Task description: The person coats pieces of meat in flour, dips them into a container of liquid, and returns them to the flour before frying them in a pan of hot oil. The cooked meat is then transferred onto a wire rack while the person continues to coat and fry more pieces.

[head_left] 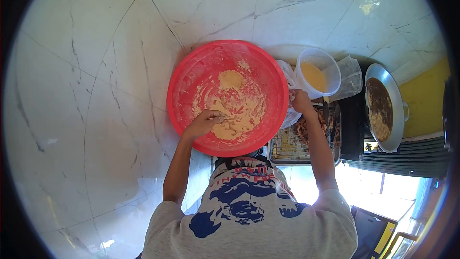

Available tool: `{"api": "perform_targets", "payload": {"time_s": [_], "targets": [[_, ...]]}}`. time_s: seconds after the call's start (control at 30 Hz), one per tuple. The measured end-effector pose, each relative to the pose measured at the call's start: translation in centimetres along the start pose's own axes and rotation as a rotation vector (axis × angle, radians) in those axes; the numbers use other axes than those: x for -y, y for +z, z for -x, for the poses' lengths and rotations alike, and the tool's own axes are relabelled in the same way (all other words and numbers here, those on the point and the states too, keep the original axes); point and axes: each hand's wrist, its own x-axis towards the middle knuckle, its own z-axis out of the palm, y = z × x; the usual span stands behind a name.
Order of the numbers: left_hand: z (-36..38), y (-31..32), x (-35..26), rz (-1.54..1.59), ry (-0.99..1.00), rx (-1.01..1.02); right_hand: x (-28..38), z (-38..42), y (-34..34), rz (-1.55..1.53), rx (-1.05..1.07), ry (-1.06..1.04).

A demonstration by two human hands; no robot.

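Note:
A wide red plastic basin (184, 74) holds pale yellow flour (230, 132), spread unevenly with a small mound toward the back. Over the left part of this flour is my left hand (202, 123), its fingers curled together and dusted at the tips; whatever they pinch is hidden. Just past the basin's right rim, my right hand (301, 101) is closed beside a clear plastic bag (289, 121). Its fingertips look coated, and I cannot make out what is in them. Behind that hand stands a clear plastic tub (303, 60) with yellow-orange contents.
Right of the basin, a metal tray with a wire rack (287, 146) bears brown pieces (306, 129), partly under my right forearm. Farther right, a large metal pan (401, 108) holds dark oil with frying pieces. Marbled tiles (120, 67) surround the basin at the left and back.

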Motion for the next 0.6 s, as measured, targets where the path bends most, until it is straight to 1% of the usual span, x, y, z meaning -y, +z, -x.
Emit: {"api": "perform_targets", "payload": {"time_s": [0.1,0.2,0.3,0.4,0.5,0.6], "targets": [[0.2,0.0,-0.2,-0.026,-0.016,0.000,1.2,0.6,-0.2,0.059,-0.055,0.169],[0.0,-0.4,-0.2,-0.075,-0.018,0.028,6.8,2.0,-2.6,0.211,-0.145,0.253],[-0.1,-0.3,-0.8,-0.081,0.007,0.039,9.9,3.1,-3.0,0.027,-0.358,-0.028],[-0.2,0.7,-2.6,-0.038,0.024,0.017,12.4,3.1,-2.8,-0.361,-0.194,-0.184],[-0.9,0.8,-2.9,0.000,0.014,0.012,14.9,3.1,-2.1,-0.579,0.091,-0.288],[-1.4,0.7,-3.0,-0.008,0.027,0.029,16.1,2.7,-0.2,-0.532,0.207,-0.305]]}}
